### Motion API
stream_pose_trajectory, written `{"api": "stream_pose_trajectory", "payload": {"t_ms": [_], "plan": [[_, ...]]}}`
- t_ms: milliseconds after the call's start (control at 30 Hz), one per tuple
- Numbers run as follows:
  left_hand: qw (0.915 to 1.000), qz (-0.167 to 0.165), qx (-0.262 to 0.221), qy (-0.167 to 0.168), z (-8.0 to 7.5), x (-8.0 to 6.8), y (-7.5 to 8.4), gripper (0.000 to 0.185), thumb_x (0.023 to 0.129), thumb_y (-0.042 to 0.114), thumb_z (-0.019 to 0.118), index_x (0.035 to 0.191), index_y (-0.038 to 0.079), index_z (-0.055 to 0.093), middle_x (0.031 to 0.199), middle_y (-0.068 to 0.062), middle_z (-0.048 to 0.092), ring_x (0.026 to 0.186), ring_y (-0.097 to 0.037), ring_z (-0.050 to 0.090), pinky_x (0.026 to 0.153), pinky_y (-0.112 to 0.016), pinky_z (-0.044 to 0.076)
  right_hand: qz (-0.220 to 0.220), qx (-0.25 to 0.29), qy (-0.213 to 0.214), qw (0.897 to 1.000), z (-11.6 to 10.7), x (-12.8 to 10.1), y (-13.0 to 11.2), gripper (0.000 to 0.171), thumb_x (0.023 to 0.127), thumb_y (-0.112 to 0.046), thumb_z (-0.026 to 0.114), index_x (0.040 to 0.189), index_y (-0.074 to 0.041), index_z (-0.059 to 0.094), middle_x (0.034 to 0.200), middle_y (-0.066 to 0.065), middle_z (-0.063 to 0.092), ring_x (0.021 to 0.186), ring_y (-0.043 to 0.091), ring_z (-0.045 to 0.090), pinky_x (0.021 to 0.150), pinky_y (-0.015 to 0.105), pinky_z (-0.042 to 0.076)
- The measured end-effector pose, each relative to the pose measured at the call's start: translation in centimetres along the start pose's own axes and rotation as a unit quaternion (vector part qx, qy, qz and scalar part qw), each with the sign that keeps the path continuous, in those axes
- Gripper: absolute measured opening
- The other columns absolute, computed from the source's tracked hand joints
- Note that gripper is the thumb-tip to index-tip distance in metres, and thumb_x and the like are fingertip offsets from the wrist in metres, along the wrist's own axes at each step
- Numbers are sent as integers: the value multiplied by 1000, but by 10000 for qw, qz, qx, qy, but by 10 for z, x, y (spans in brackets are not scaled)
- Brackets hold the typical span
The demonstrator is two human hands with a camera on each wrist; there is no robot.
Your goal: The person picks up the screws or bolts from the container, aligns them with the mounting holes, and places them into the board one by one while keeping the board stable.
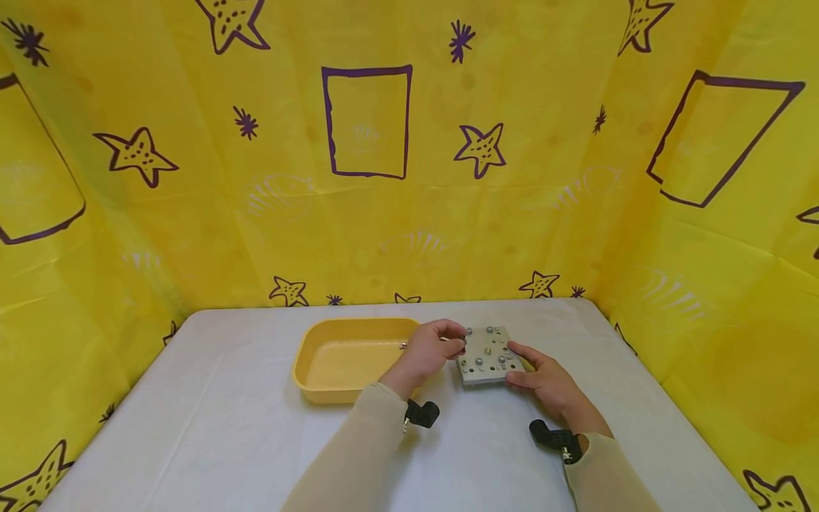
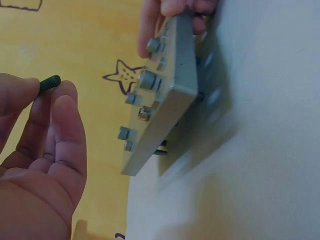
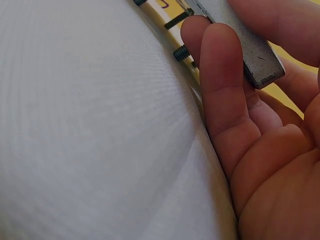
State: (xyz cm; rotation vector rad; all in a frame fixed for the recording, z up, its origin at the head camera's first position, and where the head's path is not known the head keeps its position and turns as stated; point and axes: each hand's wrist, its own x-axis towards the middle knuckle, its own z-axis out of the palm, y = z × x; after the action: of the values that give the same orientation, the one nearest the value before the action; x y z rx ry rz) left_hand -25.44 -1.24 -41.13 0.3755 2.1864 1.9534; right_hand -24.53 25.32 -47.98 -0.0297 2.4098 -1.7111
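Note:
My left hand (image 1: pixel 430 354) pinches a dark threaded screw (image 2: pixel 49 84) between thumb and fingertips, beside the left edge of a grey metal plate (image 1: pixel 478 340). The right hand (image 1: pixel 547 382) grips that plate by its right side, with fingers (image 3: pixel 222 75) curled under it in the right wrist view. Several silvery socket-head screws (image 2: pixel 147 79) stand in the plate's top face, along with a brass-coloured one (image 1: pixel 488 351). Open holes show among them. Threaded ends (image 3: pixel 181 53) stick out below the plate, which is held just over the table with its shadow underneath.
A yellow plastic tray (image 1: pixel 339 396) stands left of the plate, partly behind the left forearm. A small metal piece (image 1: pixel 403 346) shows at its right side. The white-covered table (image 1: pixel 243 427) is bounded by yellow patterned cloth walls (image 1: pixel 358 249).

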Motion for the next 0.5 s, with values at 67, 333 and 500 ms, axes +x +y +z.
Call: {"api": "stream_pose_trajectory", "payload": {"t_ms": [67, 333, 500], "plan": [[9987, -9, 503, 30, 3, 0, -2, 13, 95, 5, 66, 104, 11, 73, 102, -6, 67, 85, -19, 65, 80, -33, 55, 5, -47, 20, 10000, 0, 0, 0, 86, 78, -40, 83, 152, -22, 44, 160, 13, 26, 146, 37, 17, 114, 61, 6], [9674, 213, 2521, 138, 18, 5, -7, 12, 92, 6, 68, 98, 14, 75, 96, 6, 66, 81, -13, 58, 70, -27, 49, -18, 177, 7, 9998, 1, 0, 0, 82, 81, -33, 83, 152, -22, 44, 160, 12, 25, 138, 33, 29, 114, 54, 19], [9542, 402, 2960, 144, 27, 3, -8, 14, 91, 0, 66, 98, 11, 73, 100, 2, 65, 76, -11, 57, 62, -22, 49, -20, 176, -1, 9998, 1, 1, 1, 83, 80, -34, 84, 152, -21, 44, 160, 14, 26, 137, 34, 28, 115, 56, 16]]}}
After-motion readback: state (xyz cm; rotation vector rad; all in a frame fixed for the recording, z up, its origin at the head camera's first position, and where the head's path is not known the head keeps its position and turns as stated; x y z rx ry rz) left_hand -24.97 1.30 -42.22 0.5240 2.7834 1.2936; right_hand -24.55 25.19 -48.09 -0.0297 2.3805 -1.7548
